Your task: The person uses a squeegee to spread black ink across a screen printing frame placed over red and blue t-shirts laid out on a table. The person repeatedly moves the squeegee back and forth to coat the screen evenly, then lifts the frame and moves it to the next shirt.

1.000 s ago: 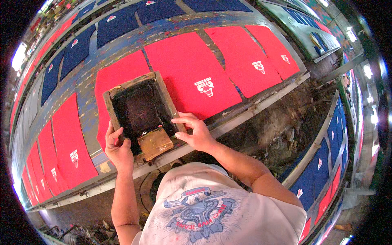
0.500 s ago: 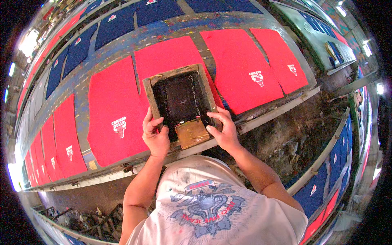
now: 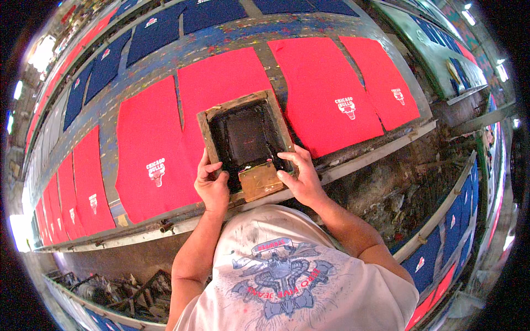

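Note:
A worn wooden screen frame [image 3: 268, 114] with a dark interior and a brown block [image 3: 255, 182] at its near end rests over a red fabric piece [image 3: 221, 71] at the bench's front. My left hand [image 3: 212, 185] grips the frame's lower left side with curled fingers. Opposite it, my right hand [image 3: 301, 179] holds the lower right side, thumb beside the block. Red pieces on either side [image 3: 143, 127] [image 3: 312, 83] carry small white printed emblems.
The long paint-spotted bench [image 3: 127, 88] has a metal front rail [image 3: 375, 145] and navy fabric pieces [image 3: 152, 38] along its back. Another rack with navy and red pieces [image 3: 430, 248] curves along the right. Dark metal bars [image 3: 149, 289] lie low at the left.
The frame and both my hands have moved right onto the neighbouring red piece, covering its emblem and uncovering the one on the left piece. Over the last half second they have barely moved.

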`<state>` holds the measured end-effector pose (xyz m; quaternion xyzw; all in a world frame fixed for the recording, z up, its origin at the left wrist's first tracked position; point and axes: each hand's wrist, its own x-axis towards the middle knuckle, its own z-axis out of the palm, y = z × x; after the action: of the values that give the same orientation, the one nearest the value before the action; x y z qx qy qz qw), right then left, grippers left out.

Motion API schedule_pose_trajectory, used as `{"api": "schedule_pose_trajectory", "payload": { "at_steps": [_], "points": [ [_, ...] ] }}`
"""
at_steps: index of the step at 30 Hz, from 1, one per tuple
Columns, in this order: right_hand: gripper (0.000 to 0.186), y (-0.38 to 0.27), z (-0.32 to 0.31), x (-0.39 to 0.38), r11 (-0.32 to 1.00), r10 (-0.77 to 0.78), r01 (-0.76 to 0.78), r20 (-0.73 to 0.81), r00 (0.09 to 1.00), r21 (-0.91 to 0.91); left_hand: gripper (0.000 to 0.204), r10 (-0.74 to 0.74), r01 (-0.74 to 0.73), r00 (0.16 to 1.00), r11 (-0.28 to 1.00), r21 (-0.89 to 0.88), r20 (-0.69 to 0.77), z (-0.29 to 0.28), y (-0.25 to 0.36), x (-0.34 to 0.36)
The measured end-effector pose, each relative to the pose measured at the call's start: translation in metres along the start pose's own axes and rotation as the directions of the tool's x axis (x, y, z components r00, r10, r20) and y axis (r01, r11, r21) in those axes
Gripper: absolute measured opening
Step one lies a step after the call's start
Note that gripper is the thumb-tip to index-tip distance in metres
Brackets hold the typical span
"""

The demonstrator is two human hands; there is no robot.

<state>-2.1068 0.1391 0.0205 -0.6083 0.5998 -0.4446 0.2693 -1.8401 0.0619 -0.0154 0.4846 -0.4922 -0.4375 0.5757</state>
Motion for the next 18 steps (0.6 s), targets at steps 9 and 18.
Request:
{"api": "schedule_pose_trajectory", "payload": {
  "at_steps": [9,18],
  "points": [
    [0.056,0.0026,-0.0041,0.0011,0.996,0.091,-0.091,0.042,0.995,0.009,0.033,-0.051,0.051,0.999,0.996,-0.074,-0.008,0.0026,-0.0041,0.0006],
    [0.053,0.0032,-0.0103,0.0032,0.992,0.109,-0.112,0.065,0.992,0.052,0.031,-0.08,0.08,0.997,0.997,0.001,-0.007,0.0032,-0.0012,0.0013]
  ]
}}
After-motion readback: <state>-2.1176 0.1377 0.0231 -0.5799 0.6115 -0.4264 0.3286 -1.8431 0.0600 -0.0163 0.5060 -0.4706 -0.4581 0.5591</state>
